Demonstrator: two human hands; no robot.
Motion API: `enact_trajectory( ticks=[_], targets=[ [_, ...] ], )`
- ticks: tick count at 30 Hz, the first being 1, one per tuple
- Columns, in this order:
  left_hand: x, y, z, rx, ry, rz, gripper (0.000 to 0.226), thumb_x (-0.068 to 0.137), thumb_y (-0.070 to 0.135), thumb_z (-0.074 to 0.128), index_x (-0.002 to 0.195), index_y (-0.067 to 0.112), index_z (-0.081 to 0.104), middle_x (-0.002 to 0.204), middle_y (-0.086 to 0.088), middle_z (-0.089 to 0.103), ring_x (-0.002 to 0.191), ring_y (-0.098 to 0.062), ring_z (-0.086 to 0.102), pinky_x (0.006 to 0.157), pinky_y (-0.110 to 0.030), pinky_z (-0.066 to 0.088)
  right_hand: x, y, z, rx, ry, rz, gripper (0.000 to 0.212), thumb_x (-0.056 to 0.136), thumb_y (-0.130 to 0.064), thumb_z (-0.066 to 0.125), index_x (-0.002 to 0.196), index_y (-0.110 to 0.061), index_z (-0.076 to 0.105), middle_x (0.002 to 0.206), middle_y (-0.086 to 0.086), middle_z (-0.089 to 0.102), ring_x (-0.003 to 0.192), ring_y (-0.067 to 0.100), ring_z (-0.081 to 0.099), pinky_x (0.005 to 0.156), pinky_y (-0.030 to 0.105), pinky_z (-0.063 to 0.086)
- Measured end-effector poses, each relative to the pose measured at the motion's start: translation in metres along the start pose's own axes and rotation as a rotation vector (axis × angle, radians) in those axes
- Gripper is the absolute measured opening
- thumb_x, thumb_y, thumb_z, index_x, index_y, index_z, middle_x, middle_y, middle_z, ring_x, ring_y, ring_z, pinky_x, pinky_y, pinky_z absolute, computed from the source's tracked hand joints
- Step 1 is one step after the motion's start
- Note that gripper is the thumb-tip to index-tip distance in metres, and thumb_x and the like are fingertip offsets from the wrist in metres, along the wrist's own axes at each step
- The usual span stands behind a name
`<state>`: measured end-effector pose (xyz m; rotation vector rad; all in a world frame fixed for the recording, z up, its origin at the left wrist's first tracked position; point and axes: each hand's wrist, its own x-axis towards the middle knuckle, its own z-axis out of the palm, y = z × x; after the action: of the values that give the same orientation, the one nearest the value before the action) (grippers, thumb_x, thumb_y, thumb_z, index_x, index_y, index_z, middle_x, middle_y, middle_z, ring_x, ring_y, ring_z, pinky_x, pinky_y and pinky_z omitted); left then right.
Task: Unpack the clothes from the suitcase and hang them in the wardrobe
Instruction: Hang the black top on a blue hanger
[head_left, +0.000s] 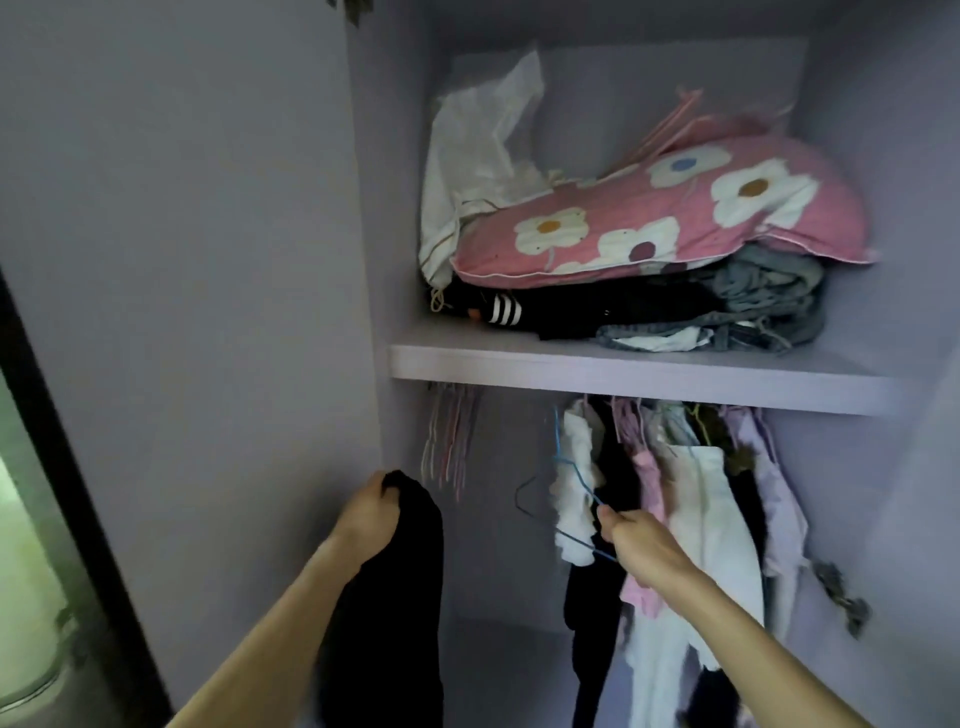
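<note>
Hanging clothes under lilac wardrobe shelf

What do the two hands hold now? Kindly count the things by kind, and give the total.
black garment: 1, held by the left hand
blue hanger: 1, held by the right hand
Total: 2

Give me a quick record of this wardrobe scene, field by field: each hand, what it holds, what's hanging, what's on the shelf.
left hand: grips a black garment that hangs down from it
right hand: pinches a blue wire hanger
under shelf: empty hangers bunched left; hung clothes right
shelf: floral pillow on folded clothes
task state: black garment not yet on the hanger
</note>
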<state>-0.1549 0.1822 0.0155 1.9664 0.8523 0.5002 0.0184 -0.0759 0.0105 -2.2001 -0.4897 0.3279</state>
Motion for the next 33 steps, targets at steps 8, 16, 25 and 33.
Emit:
enact_trajectory(
  ticks=[8, 16, 25, 33],
  targets=[
    [-0.096, 0.008, 0.06, -0.603, -0.271, -0.317, 0.037, 0.106, 0.02, 0.042, 0.14, 0.006, 0.048, 0.11, -0.013, 0.064, 0.095, -0.028, 0.063, 0.083, -0.037, 0.05, -0.138, 0.033, -0.032, 0.357, 0.005, 0.007, 0.05, 0.102, -0.037, 0.046, 0.058, -0.02, 0.031, 0.05, -0.009, 0.022, 0.044, 0.011, 0.018, 0.048, 0.023, 0.016],
    [-0.154, 0.004, 0.134, -0.543, -0.328, -0.34, 0.023, 0.103, 0.017, 0.048, 0.115, 0.003, 0.062, 0.092, -0.014, 0.071, 0.083, -0.028, 0.068, 0.079, -0.038, 0.055, -0.203, 0.1, -0.022, 0.537, -0.056, 0.085, 0.05, 0.102, -0.039, 0.047, 0.057, -0.02, 0.037, 0.057, -0.003, 0.026, 0.05, 0.013, 0.02, 0.049, 0.023, 0.026],
    [-0.216, -0.007, 0.183, -0.679, -0.317, -0.548, 0.026, 0.101, 0.026, 0.053, 0.105, 0.004, 0.068, 0.099, -0.017, 0.073, 0.091, -0.031, 0.069, 0.09, -0.041, 0.054, -0.244, 0.188, -0.01, 0.703, -0.207, 0.245, 0.053, 0.104, -0.039, 0.04, 0.055, -0.018, 0.04, 0.059, 0.004, 0.017, 0.054, 0.016, 0.019, 0.049, 0.027, 0.034],
    [-0.251, -0.01, 0.219, -0.8, -0.267, -0.696, 0.037, 0.102, 0.037, 0.049, 0.102, 0.007, 0.07, 0.082, -0.011, 0.073, 0.072, -0.026, 0.07, 0.07, -0.037, 0.056, -0.262, 0.234, 0.008, 0.574, -0.201, 0.332, 0.049, 0.105, -0.042, 0.039, 0.062, -0.018, 0.037, 0.055, -0.002, 0.026, 0.049, 0.012, 0.025, 0.048, 0.025, 0.028]
  ],
)
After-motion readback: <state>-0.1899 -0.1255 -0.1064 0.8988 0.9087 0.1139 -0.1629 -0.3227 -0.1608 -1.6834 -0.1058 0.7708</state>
